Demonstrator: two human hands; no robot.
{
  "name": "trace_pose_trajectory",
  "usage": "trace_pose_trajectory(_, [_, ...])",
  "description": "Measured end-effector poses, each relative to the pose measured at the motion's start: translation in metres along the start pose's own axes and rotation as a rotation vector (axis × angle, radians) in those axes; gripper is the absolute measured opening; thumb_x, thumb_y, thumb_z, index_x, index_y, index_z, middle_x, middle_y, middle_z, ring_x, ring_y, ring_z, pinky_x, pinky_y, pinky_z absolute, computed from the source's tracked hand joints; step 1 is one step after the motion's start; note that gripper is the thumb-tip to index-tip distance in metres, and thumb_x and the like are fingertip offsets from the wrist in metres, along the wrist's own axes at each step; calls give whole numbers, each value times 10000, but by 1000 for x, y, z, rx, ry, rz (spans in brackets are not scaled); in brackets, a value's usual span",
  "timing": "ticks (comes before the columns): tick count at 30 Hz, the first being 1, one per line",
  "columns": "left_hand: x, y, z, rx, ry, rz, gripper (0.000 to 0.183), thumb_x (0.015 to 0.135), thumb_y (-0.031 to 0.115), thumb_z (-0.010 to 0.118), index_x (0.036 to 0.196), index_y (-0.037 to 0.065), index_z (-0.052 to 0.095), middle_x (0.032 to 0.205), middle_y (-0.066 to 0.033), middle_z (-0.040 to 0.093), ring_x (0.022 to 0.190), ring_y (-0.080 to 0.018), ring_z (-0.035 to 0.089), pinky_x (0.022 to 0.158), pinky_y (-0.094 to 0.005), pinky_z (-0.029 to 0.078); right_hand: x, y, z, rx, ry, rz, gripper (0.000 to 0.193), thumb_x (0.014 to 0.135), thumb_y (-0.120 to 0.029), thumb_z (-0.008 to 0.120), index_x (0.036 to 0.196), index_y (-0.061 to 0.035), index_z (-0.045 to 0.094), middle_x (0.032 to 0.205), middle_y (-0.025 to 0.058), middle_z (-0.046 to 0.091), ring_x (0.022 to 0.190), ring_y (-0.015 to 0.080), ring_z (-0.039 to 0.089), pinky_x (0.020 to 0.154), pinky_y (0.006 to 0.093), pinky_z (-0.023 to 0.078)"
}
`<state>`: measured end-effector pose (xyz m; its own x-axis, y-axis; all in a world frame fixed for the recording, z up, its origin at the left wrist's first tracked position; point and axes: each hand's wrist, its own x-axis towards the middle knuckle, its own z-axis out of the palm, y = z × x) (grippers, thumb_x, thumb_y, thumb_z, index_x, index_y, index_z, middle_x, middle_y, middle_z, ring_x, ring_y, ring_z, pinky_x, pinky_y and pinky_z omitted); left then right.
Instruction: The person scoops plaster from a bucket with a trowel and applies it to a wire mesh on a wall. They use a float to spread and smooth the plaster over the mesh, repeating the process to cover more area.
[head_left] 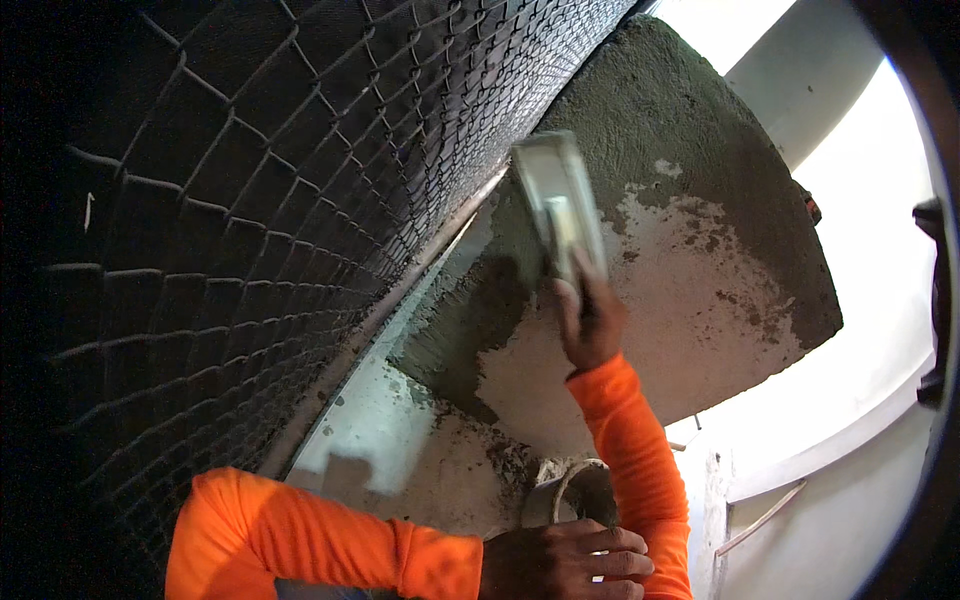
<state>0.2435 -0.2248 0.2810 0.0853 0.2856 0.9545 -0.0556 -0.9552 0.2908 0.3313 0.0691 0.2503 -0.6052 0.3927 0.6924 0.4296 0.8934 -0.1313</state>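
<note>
My right hand (594, 318) is closed round the handle of a plastering trowel (570, 185), a long, pale rectangular tool smeared by motion. Its blade lies over wet grey mortar (650, 95) on the wall, close to the wire mesh. Below and right of the trowel, a paler wall patch (560, 370) shows through the mortar. Low in the view is my left hand (565, 562), back upward, with its fingers loosely bent and slightly apart. It overlaps my right sleeve, and nothing shows in it. Just behind it stands a bucket (545, 500), partly hidden.
Chain-link mesh (300, 170) rises along the left, with a pipe-like rail (335, 385) at its lower edge. A pale, mortar-spattered surface (400, 470) lies below the plastered wall. On the right are a bright curved wall (870, 240) and a thin stick (765, 515).
</note>
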Motion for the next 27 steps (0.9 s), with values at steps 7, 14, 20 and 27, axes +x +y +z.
trace_pose_trajectory(7, [-9,-9,-19,84,54,0,253,770,78,739,1018,109,695,1126,-61,689,1093,-253,651,878,-345,533,-58,-24,-14,-176,-225,-197,380,923,-76,643,1302,-41,639,1159,206,698,1034,368,693,906,419,542])
trace_pose_trajectory(14, [-1,-8,-12,23,-91,-5,243,797,100,724,1038,108,697,1147,-50,690,1095,-247,650,908,-369,538,-35,-9,17,17,-127,-34,406,947,-77,595,1352,-52,610,1178,185,699,1084,346,689,935,415,539])
trace_pose_trajectory(20, [-7,-9,-21,103,99,9,236,806,124,726,1040,115,700,1134,-48,697,1094,-229,652,916,-371,538,-98,-2,-10,-116,-265,-121,407,982,-108,570,1383,-38,581,1203,211,685,1091,359,686,936,423,537])
trace_pose_trajectory(27, [-14,-16,-8,56,-33,23,214,829,135,717,1040,106,700,1144,-51,700,1097,-235,659,944,-371,522,-109,27,-17,-23,-230,121,517,953,-38,571,1463,-100,515,1397,214,590,1274,425,567,1093,452,440])
